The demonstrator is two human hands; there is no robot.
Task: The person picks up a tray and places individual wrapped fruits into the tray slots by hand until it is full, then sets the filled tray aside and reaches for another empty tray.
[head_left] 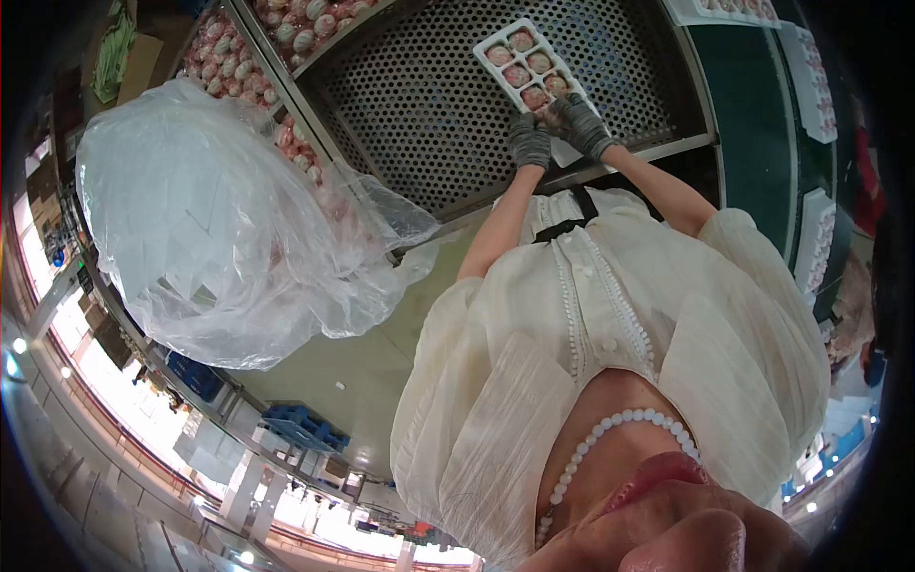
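Grey-gloved left hand (529, 141) and right hand (579, 124), upper centre of frame, both closed on near end of white tray (483, 45) of pink fruit (521, 40), flat on perforated metal worktop (419, 105); clear plastic bag (210, 219) at left.

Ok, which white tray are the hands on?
The tray on the perforated table, with the left hand and right hand at its near end. The other trays lie along the green belt, untouched.

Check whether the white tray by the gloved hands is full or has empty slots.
Full, as far as visible: the tray holds six round pink fruits, with no gaps.
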